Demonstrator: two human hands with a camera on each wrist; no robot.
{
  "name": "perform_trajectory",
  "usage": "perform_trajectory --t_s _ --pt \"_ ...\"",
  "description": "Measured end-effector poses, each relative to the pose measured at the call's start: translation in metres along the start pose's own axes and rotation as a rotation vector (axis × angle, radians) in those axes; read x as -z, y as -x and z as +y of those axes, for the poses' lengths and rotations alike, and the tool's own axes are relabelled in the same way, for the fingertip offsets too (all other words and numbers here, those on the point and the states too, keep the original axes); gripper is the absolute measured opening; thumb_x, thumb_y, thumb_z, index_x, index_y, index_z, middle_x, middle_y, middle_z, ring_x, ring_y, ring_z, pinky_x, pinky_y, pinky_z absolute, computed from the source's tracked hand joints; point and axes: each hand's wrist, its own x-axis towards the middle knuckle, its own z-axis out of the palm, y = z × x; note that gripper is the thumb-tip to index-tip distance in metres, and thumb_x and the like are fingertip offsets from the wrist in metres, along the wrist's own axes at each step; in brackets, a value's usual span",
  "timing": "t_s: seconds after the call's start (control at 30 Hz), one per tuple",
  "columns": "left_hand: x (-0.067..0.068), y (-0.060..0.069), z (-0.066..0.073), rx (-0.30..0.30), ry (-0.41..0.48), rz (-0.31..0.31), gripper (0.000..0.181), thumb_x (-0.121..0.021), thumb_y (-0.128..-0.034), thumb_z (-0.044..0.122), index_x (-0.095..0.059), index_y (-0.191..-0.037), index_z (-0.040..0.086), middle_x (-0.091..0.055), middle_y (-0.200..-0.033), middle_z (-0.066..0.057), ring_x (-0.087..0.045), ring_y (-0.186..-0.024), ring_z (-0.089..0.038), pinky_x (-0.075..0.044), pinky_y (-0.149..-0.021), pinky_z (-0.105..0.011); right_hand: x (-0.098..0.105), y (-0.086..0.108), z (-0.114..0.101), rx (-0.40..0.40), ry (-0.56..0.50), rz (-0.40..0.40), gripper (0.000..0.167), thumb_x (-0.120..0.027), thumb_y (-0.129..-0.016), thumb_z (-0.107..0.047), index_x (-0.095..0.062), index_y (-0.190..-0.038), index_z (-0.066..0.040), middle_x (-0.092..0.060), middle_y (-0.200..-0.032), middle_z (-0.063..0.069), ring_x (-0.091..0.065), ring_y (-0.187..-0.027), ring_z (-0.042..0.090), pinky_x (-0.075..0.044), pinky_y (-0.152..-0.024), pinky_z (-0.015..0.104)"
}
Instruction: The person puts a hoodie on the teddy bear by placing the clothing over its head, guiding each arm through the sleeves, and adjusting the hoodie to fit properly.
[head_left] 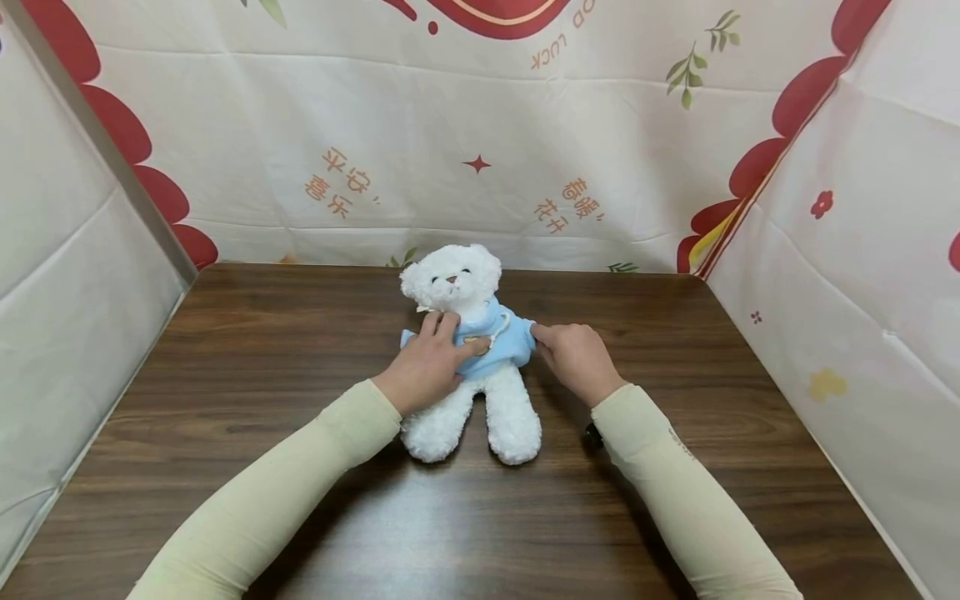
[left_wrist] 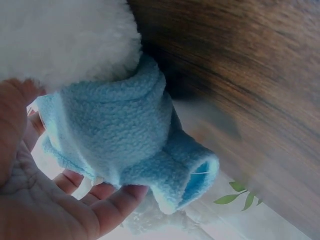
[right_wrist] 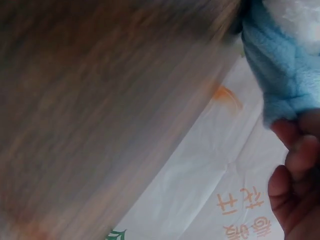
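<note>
A white plush teddy bear (head_left: pixel 512 421) lies on its back on the table, head toward the far edge, wearing a light blue hooded sweater (head_left: pixel 512 340) with a white drawstring. My left hand (head_left: pixel 426 363) rests across the bear's chest, its fingers spread over the sweater front. In the left wrist view, a sleeve (left_wrist: pixel 172 167) sticks out past those fingers, and no paw shows in its opening. The end of the other sleeve (right_wrist: pixel 282 102) is pinched between the thumb and fingers of my right hand (head_left: pixel 579 357). The bear's arms are hidden.
The dark wood-grain table (head_left: pixel 262 350) is enclosed by white printed cloth (head_left: pixel 420 117) at the back and both sides. Long cream sleeves cover both forearms, and a black band (head_left: pixel 594 436) shows at the right wrist.
</note>
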Motion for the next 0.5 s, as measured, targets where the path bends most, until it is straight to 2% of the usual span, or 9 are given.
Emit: perform_trajectory --t_s 0.07,0.13,0.27,0.5 --pt "-0.0002 -0.0002 -0.0002 0.000 -0.001 -0.002 0.058 -0.076 -0.0873 0.019 -0.057 -0.141 0.027 -0.041 -0.127 -0.024 -0.038 -0.113 -0.040 -0.050 -0.063 -0.037 -0.0014 -0.0017 0.0001 0.018 0.009 0.024 0.010 -0.072 -0.087 0.002 -0.068 -0.087 -0.007 -0.053 -0.056 0.002 -0.047 -0.046 0.014 -0.044 -0.046 0.033" --pt "0.0001 -0.0003 -0.0002 0.001 -0.003 -0.006 0.058 -0.075 -0.0875 0.019 -0.057 -0.142 0.028 -0.041 -0.127 -0.023 -0.037 -0.113 -0.040 -0.050 -0.062 -0.037 -0.0029 -0.0030 0.0001 0.024 0.000 0.029 0.014 -0.073 -0.087 0.001 -0.065 -0.082 -0.008 -0.055 -0.060 0.001 -0.047 -0.049 0.013 -0.044 -0.047 0.033" --pt "0.0008 -0.0009 0.0005 0.005 -0.012 -0.016 0.058 -0.075 -0.0882 0.019 -0.056 -0.142 0.028 -0.040 -0.127 -0.023 -0.037 -0.111 -0.039 -0.048 -0.060 -0.036 -0.0028 -0.0042 -0.0002 0.016 -0.010 -0.002 0.013 -0.076 -0.088 -0.006 -0.064 -0.082 -0.009 -0.060 -0.075 0.002 -0.052 -0.057 0.014 -0.047 -0.054 0.033" --pt "0.0016 -0.0013 0.0029 0.013 -0.003 -0.026 0.058 -0.074 -0.0891 0.019 -0.055 -0.143 0.029 -0.040 -0.127 -0.022 -0.037 -0.109 -0.036 -0.047 -0.059 -0.037 0.0027 -0.0036 -0.0018 0.031 -0.023 -0.096 0.011 -0.076 -0.089 -0.015 -0.067 -0.088 -0.008 -0.062 -0.084 0.003 -0.058 -0.064 0.014 -0.051 -0.059 0.034"
